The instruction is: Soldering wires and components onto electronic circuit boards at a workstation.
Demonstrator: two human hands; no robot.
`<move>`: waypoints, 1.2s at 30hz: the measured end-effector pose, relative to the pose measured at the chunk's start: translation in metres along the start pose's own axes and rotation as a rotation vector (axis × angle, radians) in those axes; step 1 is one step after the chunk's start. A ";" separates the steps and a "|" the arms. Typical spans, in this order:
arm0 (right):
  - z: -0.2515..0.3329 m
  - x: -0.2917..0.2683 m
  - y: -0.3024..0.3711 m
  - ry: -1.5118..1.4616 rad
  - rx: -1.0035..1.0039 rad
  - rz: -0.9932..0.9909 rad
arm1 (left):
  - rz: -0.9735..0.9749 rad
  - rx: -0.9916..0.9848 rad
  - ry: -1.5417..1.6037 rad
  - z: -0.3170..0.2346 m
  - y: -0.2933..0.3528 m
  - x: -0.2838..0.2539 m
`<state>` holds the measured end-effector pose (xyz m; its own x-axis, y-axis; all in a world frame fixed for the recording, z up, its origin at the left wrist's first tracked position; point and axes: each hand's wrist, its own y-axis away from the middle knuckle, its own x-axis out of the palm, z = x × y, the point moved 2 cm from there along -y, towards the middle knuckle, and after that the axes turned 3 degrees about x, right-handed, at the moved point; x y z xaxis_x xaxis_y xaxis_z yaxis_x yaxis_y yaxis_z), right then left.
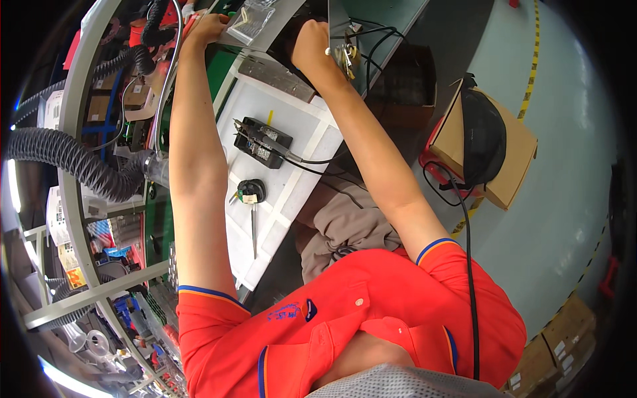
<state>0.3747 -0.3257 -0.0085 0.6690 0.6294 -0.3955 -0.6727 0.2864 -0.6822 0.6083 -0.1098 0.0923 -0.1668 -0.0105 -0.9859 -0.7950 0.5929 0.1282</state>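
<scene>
At the top, my left hand (207, 30) rests at the bench edge beside a small orange-red item (192, 24). Its fingers are too small and partly hidden to read. A clear plastic bag (251, 22) with pale pieces inside lies just right of it. My right hand (312, 45) is curled in a dark opening under the bench top, fingertips out of sight, and whatever it grips cannot be seen. A bunch of keys (347, 58) hangs from the grey panel right beside it.
Between my arms, a white work surface (292, 126) carries a black soldering-iron holder (263, 141), a small round black container (251, 191) and metal tweezers (254, 232). A black corrugated hose (73, 159) runs at left. An open cardboard box (514, 149) with a black bag stands at right.
</scene>
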 end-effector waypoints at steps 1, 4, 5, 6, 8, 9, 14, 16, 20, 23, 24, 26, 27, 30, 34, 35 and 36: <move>0.010 -0.007 0.003 -0.049 0.161 -0.011 | -0.057 -0.020 0.214 0.008 0.007 0.004; 0.038 -0.056 0.019 -0.172 0.371 0.002 | -0.127 -0.112 0.665 -0.017 0.018 0.013; 0.058 -0.072 0.026 -0.295 0.404 0.014 | -0.010 0.280 0.752 -0.022 0.031 0.000; 0.068 -0.079 0.037 -0.299 0.394 0.026 | 0.111 0.677 0.817 -0.030 0.046 -0.014; 0.071 -0.098 0.061 -0.476 0.313 -0.219 | -0.061 -0.005 0.332 -0.081 0.041 -0.008; 0.082 -0.110 0.072 -0.518 0.252 -0.162 | -0.080 -0.013 0.322 -0.087 0.049 -0.014; 0.090 -0.157 0.128 -0.752 0.145 -0.030 | -0.085 0.036 0.223 -0.090 0.058 -0.022; 0.074 -0.165 0.135 -0.797 0.224 -0.266 | -0.091 0.030 0.130 -0.093 0.061 -0.025; 0.056 -0.162 0.109 -0.547 0.301 -0.219 | -0.082 -0.024 0.031 -0.076 0.059 -0.024; 0.058 -0.162 0.098 -0.390 0.323 -0.122 | -0.132 -0.045 -0.064 -0.074 0.060 -0.022; 0.052 -0.160 0.098 -0.378 0.312 -0.158 | -0.134 -0.067 -0.068 -0.085 0.058 -0.020; 0.050 -0.156 0.099 -0.389 0.300 -0.156 | -0.160 -0.087 -0.061 -0.097 0.058 -0.017; 0.052 -0.153 0.099 -0.408 0.294 -0.156 | -0.154 -0.070 0.025 -0.094 0.057 -0.015; 0.068 -0.144 0.100 -0.320 0.280 -0.166 | 0.093 0.401 0.628 -0.061 0.061 -0.029; 0.072 -0.137 0.110 -0.318 0.269 -0.270 | -0.194 0.025 0.078 -0.065 0.049 -0.014; 0.075 -0.133 0.109 -0.321 0.260 -0.263 | -0.184 -0.002 0.126 -0.063 0.048 -0.014; 0.079 -0.130 0.109 -0.348 0.309 -0.255 | -0.168 -0.021 0.177 -0.067 0.046 -0.012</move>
<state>0.1892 -0.3192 0.0172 0.7144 0.6994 0.0231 -0.5991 0.6283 -0.4963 0.5344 -0.1362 0.1175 -0.1296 -0.2498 -0.9596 -0.8317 0.5543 -0.0320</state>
